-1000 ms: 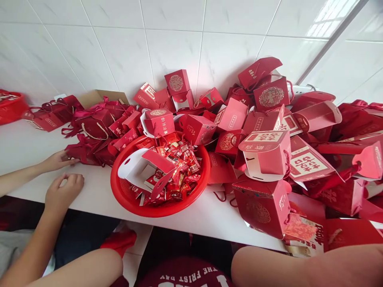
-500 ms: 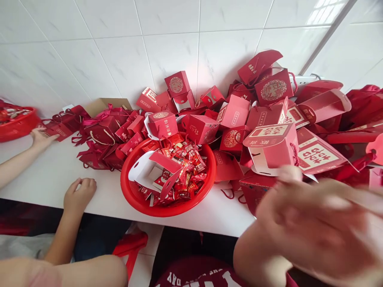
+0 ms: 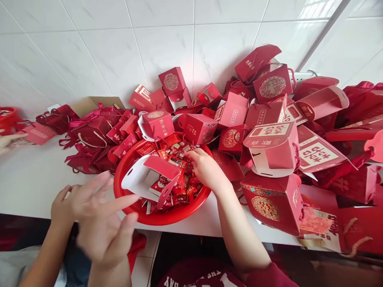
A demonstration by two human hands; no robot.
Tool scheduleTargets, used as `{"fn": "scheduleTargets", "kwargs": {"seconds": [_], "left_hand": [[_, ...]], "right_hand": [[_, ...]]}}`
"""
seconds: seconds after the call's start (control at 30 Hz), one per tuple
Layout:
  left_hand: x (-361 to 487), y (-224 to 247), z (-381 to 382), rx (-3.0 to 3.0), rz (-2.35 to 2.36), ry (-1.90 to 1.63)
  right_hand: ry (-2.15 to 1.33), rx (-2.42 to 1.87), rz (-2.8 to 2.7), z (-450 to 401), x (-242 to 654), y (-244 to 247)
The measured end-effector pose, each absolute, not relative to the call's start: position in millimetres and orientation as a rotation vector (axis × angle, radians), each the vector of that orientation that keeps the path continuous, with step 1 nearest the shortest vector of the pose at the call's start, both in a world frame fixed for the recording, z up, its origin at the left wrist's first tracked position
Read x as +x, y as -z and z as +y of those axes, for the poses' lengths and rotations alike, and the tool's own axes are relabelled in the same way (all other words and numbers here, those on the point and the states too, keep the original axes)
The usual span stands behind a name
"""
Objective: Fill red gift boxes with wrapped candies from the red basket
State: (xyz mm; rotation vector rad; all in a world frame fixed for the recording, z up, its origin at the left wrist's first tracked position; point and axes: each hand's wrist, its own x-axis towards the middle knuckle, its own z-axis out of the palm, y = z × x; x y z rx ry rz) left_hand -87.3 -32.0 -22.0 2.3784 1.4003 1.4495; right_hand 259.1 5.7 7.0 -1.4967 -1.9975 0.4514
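Observation:
My right hand point(image 3: 208, 169) reaches into the red plastic basket point(image 3: 164, 221). Its fingers are stretched out and touch the red-wrapped candies point(image 3: 179, 185), with the fingertips partly hidden among them. An opened red gift box point(image 3: 161, 165), white inside, lies on top of the candies in the basket, with some wrapped sweets in it. Left of the basket, above the table's front edge, my left hand point(image 3: 104, 223) is raised, slightly blurred. It is open, fingers apart, with nothing in it.
Beyond and right of the basket spreads a heap of red gift boxes point(image 3: 233, 109), some with flaps up. Dark red ribboned boxes point(image 3: 92, 131) stand to the left. A co-worker's hand point(image 3: 61, 205) is close to my left hand; another hand point(image 3: 10, 141) holds a box point(image 3: 37, 133).
My right hand has come from the right into the candies. My left hand has risen into view left of the basket. The view has shifted slightly; a box corner at right is uncovered.

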Motion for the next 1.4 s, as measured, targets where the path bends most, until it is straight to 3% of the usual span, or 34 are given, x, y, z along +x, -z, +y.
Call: {"fn": "scheduleTargets", "kwargs": {"seconds": [0.13,0.27,0.47,0.67,0.77,0.93,1.13,1.4], "left_hand": [[8,-8,-44,2.545,1.416,-1.408],[48,-24,-53,2.682,1.426,-1.397],[32,-33,-59,2.889,1.336,-1.395],[14,-68,-35,2.965,1.319,-1.614],[14,-74,-20,3.090,1.159,-1.448],[14,-62,-7,3.105,0.964,-1.057],[14,-47,-20,3.124,1.033,-1.231],[25,-40,-38,3.251,0.969,-1.165]], "right_hand": [[-0.357,-1.496,-2.239,20,253,1],[-0.376,-1.669,-2.356,29,248,7],[-0.340,-1.702,-2.285,26,248,8],[-0.268,-1.672,-2.027,20,256,10],[-0.371,-1.540,-1.817,19,261,14],[-0.601,-1.446,-1.619,17,264,17],[-0.698,-1.384,-1.525,14,263,14],[-0.890,-1.239,-1.377,5,263,16]]}}
